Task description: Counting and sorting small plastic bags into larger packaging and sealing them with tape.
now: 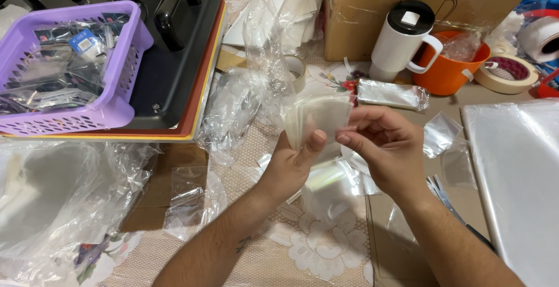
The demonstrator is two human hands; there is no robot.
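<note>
My left hand (294,164) holds a small stack of clear plastic sleeves (317,118) upright above the table, thumb pressed on the front sleeve. My right hand (381,144) pinches the right edge of the same stack with thumb and forefinger. Both hands sit at the centre of the head view. More loose clear sleeves (329,185) lie flat on the lace tablecloth (308,246) just beneath them.
A purple basket (119,109) of packaged items rests on a black heat press (174,71) at left. Crumpled plastic film (52,205) fills the lower left. A white tumbler (402,39), orange cup (445,71), tape rolls (506,71), cardboard box (372,7) stand behind; a plastic sheet stack (518,176) at right.
</note>
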